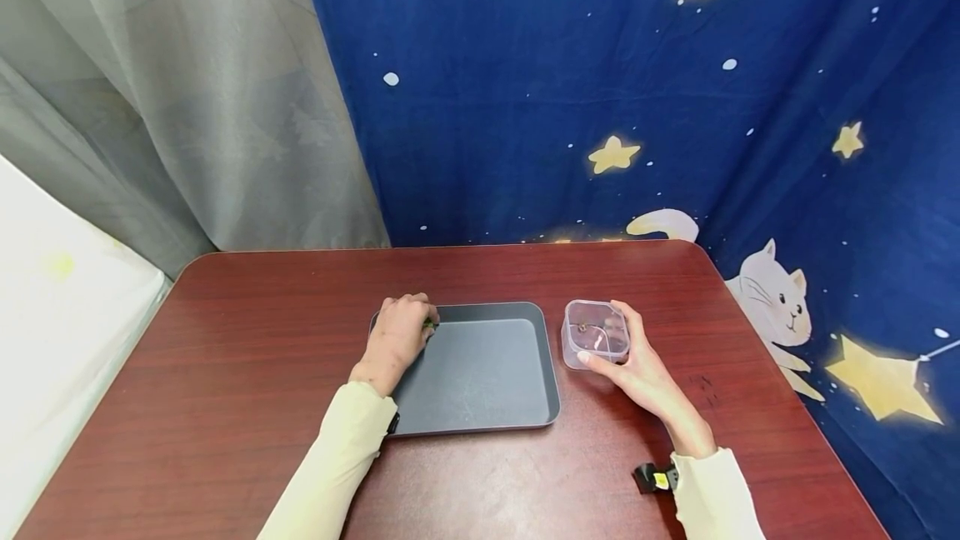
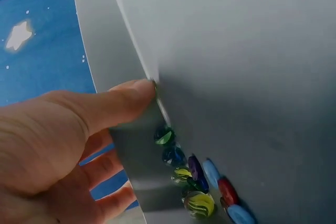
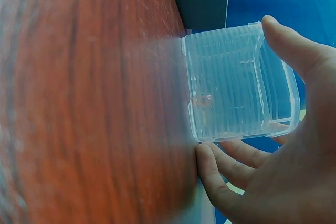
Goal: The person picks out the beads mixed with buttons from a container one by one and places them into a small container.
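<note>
My left hand (image 1: 401,332) is at the far left corner of a grey tray (image 1: 487,373). In the left wrist view its thumb presses the inside of the tray wall, and its other fingers lie on the outer side. A small greenish glint shows at the thumb tip, too little to identify. Several glass marbles (image 2: 199,204) lie along that wall, beside flat blue, red and purple pieces (image 2: 228,190). My right hand (image 1: 637,369) holds a clear plastic box (image 1: 596,332) between thumb and fingers. The box stands on the table with a small orange-red thing (image 3: 203,100) inside.
The reddish-brown wooden table (image 1: 247,340) reaches back to a blue star-patterned curtain (image 1: 510,90) and a grey curtain (image 1: 210,107). The box stands just right of the tray. A black strap (image 1: 651,478) sits at the right wrist.
</note>
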The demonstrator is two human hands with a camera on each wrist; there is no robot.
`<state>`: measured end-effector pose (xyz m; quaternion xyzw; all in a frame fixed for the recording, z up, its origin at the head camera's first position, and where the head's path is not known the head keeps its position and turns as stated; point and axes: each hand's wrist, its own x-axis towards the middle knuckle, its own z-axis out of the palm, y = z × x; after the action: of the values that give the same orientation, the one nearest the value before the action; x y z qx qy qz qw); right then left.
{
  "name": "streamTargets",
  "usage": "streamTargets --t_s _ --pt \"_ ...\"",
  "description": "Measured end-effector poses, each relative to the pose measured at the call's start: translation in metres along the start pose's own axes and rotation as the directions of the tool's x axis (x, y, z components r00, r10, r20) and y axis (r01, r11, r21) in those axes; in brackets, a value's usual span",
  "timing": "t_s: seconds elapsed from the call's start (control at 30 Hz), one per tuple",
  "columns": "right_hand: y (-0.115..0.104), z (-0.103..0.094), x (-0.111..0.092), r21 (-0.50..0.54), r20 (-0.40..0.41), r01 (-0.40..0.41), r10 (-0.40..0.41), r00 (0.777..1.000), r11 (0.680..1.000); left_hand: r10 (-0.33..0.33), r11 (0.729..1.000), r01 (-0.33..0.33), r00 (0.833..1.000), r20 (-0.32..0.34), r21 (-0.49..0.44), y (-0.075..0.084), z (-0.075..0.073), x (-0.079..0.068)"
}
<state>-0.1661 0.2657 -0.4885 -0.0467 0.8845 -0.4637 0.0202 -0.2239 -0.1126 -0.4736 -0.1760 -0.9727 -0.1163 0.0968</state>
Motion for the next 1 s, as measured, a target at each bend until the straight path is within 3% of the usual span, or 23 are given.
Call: streamTargets --t_s 0.47,1.0 --pt "0.0006 -0.0012 -0.0004 -0.004 -0.003 -0.019 0.019 1.0 1.0 -0.054 0.996 0.056 0.998 0.027 -0.063 0.0016 -0.0003 0.0006" --pt "0.0033 0.0006 0.0004 0.019 0.002 -0.01 0.01 1.0 1.0 -0.025 0.994 0.018 0.998 -0.061 -0.111 0.0085 -0.0046 0.0051"
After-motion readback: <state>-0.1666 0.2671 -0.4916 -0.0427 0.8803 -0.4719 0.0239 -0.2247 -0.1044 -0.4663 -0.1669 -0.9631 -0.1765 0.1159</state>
